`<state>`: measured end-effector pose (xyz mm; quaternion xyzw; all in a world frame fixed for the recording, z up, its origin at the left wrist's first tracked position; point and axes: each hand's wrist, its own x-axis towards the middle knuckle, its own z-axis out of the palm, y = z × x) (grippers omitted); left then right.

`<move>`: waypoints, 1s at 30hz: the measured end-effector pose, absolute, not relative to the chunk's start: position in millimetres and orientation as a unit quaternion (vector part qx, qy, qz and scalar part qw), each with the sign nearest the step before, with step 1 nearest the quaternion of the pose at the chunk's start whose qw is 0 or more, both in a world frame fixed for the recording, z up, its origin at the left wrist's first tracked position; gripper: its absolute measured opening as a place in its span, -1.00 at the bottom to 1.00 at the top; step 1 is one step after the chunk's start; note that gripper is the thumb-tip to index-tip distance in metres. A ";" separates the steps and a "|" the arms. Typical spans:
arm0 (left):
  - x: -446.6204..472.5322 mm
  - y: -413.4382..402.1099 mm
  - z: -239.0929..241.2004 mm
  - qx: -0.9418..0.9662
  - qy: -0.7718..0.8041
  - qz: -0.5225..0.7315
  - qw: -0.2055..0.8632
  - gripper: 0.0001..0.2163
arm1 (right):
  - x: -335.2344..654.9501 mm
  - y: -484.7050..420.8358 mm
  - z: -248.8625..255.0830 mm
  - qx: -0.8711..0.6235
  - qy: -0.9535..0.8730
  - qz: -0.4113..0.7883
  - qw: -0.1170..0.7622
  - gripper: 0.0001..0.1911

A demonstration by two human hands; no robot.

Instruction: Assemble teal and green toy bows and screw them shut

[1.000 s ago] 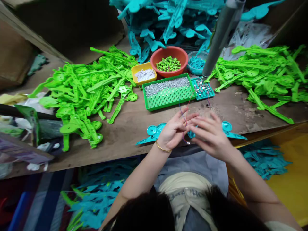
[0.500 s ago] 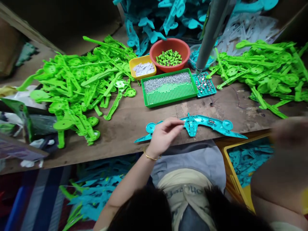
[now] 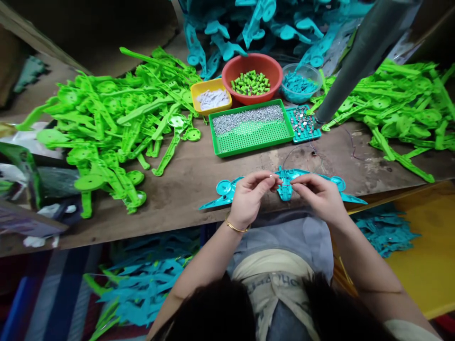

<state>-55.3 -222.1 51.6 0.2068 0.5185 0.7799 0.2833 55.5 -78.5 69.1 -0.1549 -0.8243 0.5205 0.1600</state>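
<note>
A turquoise plastic wing-shaped shell [image 3: 223, 188] lies along the front edge of the bench, its ribbed middle between my hands. My left hand [image 3: 250, 196] is closed in a pinch just left of that middle, with a tiny pale speck at the fingertips. From the right, my right hand [image 3: 318, 194] pinches over the shell, fingertips close to those of the left. Whatever either pinch holds is too small to name. Behind the hands, thin wires run by a small black piece [image 3: 313, 152].
Lime-green plastic parts are heaped at left [image 3: 106, 123] and right [image 3: 384, 104]. A green tray [image 3: 252, 147] of small metal pieces, a yellow tub [image 3: 201, 106], a red bowl [image 3: 250, 97] and a turquoise tray [image 3: 305, 135] stand behind. A grey pole [image 3: 351, 71] slants down at right.
My right hand has come in from the far right, where it was blurred, to the middle of the shell. My left hand has shifted slightly right. The pole appears further right.
</note>
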 end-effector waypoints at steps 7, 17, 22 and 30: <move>-57.6 -220.7 48.1 0.466 0.697 0.509 0.196 -0.82 | 53.7 -56.8 56.7 -0.135 -0.935 0.314 0.092 -0.84; -69.5 -228.7 16.6 0.515 0.794 0.319 0.049 -0.83 | 81.6 9.8 101.4 -0.220 -0.918 -0.153 0.292 -0.71; -64.2 -235.0 18.4 0.496 0.812 0.306 0.041 -0.83 | 76.6 -19.5 99.6 -0.108 -0.956 -0.119 0.243 -0.78; -58.4 -239.2 19.0 0.476 0.821 0.313 0.035 -0.82 | 59.5 -47.8 63.2 -0.044 -0.990 -0.060 0.123 -0.72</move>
